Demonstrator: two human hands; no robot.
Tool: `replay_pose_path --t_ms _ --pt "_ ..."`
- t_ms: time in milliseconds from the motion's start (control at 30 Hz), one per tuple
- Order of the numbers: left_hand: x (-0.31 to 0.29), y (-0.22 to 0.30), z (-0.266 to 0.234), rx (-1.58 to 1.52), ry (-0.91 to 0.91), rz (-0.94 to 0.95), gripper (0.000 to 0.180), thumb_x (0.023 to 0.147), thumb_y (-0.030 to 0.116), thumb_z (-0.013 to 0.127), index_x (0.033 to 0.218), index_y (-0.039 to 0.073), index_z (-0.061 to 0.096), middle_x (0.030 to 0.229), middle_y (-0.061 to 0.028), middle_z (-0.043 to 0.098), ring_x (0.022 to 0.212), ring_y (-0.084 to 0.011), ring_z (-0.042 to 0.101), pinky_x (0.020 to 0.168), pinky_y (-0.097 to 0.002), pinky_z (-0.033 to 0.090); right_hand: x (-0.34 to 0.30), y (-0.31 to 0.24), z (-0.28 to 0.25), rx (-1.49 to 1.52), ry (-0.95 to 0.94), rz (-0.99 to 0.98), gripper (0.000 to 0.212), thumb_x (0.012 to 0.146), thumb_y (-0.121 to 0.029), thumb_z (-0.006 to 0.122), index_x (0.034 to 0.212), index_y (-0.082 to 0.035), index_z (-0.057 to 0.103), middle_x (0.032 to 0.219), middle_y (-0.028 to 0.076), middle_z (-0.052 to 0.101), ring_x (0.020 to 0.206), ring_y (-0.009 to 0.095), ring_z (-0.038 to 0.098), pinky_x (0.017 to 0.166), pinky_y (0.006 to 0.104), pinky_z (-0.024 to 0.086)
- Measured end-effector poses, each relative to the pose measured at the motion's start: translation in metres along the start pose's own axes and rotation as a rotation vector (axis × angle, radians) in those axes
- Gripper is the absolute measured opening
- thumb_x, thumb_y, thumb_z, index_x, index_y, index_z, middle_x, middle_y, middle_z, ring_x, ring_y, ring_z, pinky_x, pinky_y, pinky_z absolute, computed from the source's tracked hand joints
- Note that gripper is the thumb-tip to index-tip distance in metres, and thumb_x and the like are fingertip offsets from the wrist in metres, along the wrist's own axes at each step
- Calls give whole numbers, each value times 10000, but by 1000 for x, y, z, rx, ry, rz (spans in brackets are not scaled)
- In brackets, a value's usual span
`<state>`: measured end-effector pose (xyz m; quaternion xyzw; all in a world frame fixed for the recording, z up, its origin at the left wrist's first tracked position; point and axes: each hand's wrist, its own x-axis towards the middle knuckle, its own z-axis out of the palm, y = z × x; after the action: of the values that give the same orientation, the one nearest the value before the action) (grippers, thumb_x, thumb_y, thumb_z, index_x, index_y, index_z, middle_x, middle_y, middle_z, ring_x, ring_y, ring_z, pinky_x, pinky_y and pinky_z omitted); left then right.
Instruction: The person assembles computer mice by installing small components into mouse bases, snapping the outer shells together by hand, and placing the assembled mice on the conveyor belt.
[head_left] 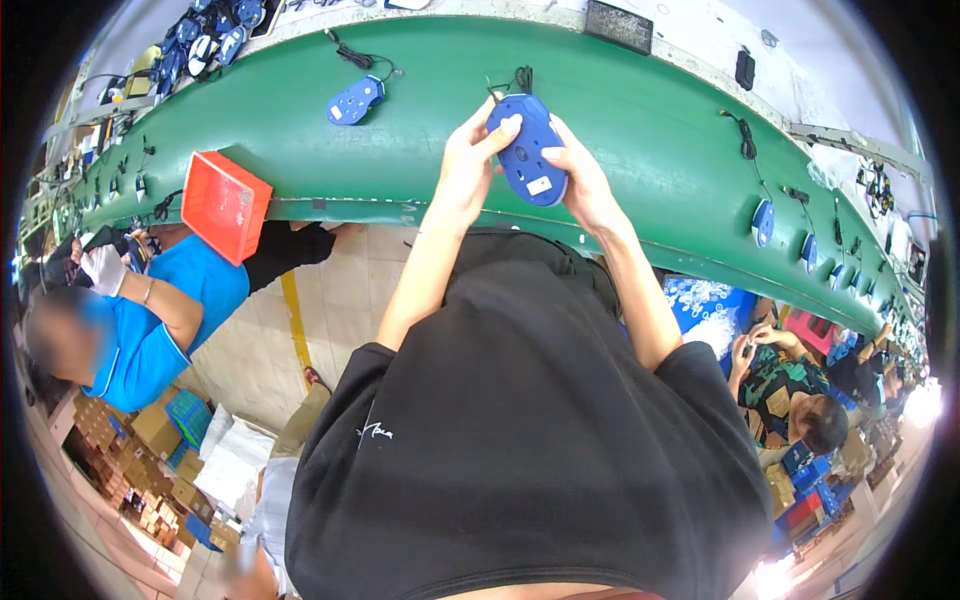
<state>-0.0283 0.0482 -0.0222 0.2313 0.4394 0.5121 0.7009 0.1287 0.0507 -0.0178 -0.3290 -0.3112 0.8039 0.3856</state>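
A blue computer mouse (522, 172) is held up in front of me over the green belt (430, 120), its flat underside with a white label facing me. My left hand (472, 155) grips its left edge, thumb pressed on the underside. From the other side my right hand (582, 175) holds the lower right edge, thumb also on the underside. The mouse's dark cable is bundled just beyond it. Farther left on the belt lies a second blue mouse (356, 101), underside up, with its black cable (352, 54) coiled behind it.
An orange-red bin (226, 207) sits at the belt's near edge on the left, beside a person in a blue shirt (195, 300). More mice with cables, one blue mouse (764, 223) among them, line the belt to the right. Another person (790, 385) works there by a blue tray (740, 305).
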Motion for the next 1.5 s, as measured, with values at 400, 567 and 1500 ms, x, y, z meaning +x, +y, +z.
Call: replay_pose_path --t_ms 400,567,1500 --pt "3 8 23 -48 184 151 302 787 50 733 1061 -50 655 939 -90 684 821 -128 636 758 -249 501 -26 3 27 -219 358 -91 432 856 -129 699 1238 16 559 1004 67 650 891 111 601 823 307 541" --pt "9 2 20 -21 176 223 268 792 33 734 1036 -37 648 916 -73 684 778 -122 638 746 -254 507 -27 -1 21 -159 404 -131 419 881 -113 676 1253 29 546 1006 68 649 875 119 611 743 290 582" --pt "-8 -7 28 -201 -141 10 419 756 69 741 1138 3 584 1098 -130 649 1010 -241 640 920 -383 514 -53 -4 21 -916 584 -156 302 947 -211 595 1151 4 653 822 -7 623 746 32 490 673 208 437"
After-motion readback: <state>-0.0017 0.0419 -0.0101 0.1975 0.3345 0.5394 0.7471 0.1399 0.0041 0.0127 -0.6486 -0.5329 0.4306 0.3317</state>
